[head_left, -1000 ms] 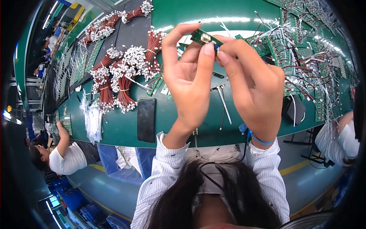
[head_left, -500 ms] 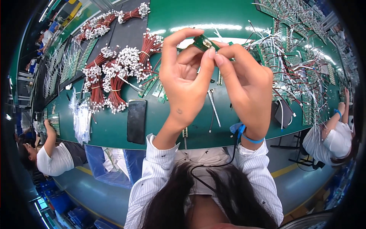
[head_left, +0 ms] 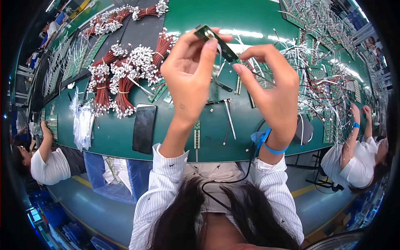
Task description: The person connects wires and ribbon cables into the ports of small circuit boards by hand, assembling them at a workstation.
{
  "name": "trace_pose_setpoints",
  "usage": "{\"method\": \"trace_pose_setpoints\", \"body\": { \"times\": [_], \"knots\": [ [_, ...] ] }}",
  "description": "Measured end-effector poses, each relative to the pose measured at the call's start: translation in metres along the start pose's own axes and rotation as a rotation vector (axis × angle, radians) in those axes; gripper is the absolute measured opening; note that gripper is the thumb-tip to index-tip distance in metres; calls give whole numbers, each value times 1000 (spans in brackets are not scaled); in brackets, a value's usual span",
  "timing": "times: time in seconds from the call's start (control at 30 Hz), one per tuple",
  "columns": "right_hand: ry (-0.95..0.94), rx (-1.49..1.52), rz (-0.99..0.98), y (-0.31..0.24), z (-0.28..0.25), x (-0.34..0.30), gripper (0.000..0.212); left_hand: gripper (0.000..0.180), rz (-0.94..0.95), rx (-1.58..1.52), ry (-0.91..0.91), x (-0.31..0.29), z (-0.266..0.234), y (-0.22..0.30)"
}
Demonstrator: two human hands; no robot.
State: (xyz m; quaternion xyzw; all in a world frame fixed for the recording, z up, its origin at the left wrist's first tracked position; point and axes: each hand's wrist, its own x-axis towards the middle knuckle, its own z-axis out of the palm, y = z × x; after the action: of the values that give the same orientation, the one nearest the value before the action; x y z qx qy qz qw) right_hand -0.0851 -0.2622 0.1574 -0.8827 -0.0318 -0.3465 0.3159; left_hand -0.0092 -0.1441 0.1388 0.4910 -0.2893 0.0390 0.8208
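Note:
My left hand (head_left: 187,79) is raised over the table and pinches a narrow green circuit board (head_left: 225,51) between thumb and fingers. The board tilts down to the right, and a pale connector shows near its upper end. Close to the board's lower end is my right hand (head_left: 277,89), its thumb and forefinger apart with a gap between them; its other fingers are partly hidden. A blue wrist strap (head_left: 275,151) with a dark cord circles my right wrist. Below the hands lie a narrow board strip (head_left: 197,135) and a thin white-and-dark wire lead (head_left: 230,121).
Bundles of red-brown wires with white connectors (head_left: 139,62) lie at the left, near a black phone (head_left: 144,129) and clear plastic bags (head_left: 82,125). Wired boards (head_left: 316,79) crowd the right. A blue-lined bin (head_left: 121,179) stands below the table edge. People sit on both sides.
The left hand has drawn the board up and left, baring more of it. The right thumb and forefinger have parted from their pinch at the board. The view has shifted slightly.

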Motion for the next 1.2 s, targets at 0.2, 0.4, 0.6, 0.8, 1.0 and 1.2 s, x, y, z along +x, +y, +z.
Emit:
{"method": "trace_pose_setpoints", "body": {
  "times": [0.2,0.4,0.6,0.8,1.0,1.2],
  "knots": [
    [-123,-43,-29,22,13,0,47,18,10,74,45,8,-11,5],
    [-519,-103,216,33,27,-2,55,18,19,117,84,11,-17,6],
    [-555,-87,181,41,26,-6,38,19,63,96,120,14,-22,8],
    [-484,408,340,25,3,6,17,19,54,170,187,21,-36,8],
    [-411,1087,304,16,-2,8,20,19,30,239,166,19,-34,7],
    [-329,676,230,18,-16,6,17,18,11,316,110,12,-26,11]
  ]
}}
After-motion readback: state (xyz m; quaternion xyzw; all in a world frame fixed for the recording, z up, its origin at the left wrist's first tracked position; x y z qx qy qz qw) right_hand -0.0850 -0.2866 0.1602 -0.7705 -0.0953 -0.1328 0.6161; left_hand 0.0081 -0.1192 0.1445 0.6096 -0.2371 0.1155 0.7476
